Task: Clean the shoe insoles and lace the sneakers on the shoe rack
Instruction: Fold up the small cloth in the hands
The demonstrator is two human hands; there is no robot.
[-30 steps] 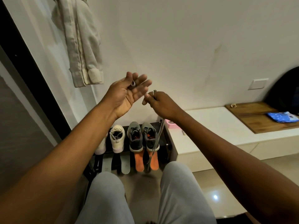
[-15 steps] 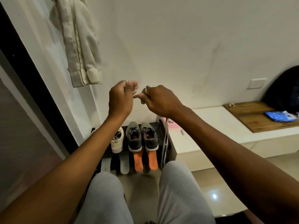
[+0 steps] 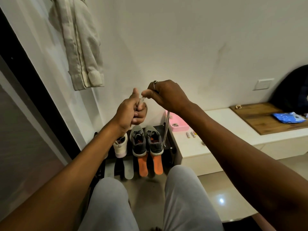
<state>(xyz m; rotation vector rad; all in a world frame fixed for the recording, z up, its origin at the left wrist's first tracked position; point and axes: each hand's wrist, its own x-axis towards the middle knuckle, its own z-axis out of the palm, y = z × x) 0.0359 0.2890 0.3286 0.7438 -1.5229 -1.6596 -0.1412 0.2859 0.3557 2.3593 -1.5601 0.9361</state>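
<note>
as right fingers (image 3: 147, 93) pinch lace (image 3: 166, 127), left fingers (image 3: 139, 118) grip it just below.

A low white bench (image 3: 233, 124) runs along the foot of a plain off-white wall (image 3: 183, 39), with a wooden board (image 3: 260, 117) lying on its right part and a pale switch plate (image 3: 263, 84) above that. In front of the bench, glossy floor tiles (image 3: 233, 189) mirror a small bright glare (image 3: 221, 200). Well left of the bench, a beige garment (image 3: 83, 47) hangs beside a dark frame (image 3: 33, 77), possibly a door's.

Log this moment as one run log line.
left hand: holds lace | right hand: pinches lace, tail hangs | grey sneakers: on rack | orange insoles: out
</note>
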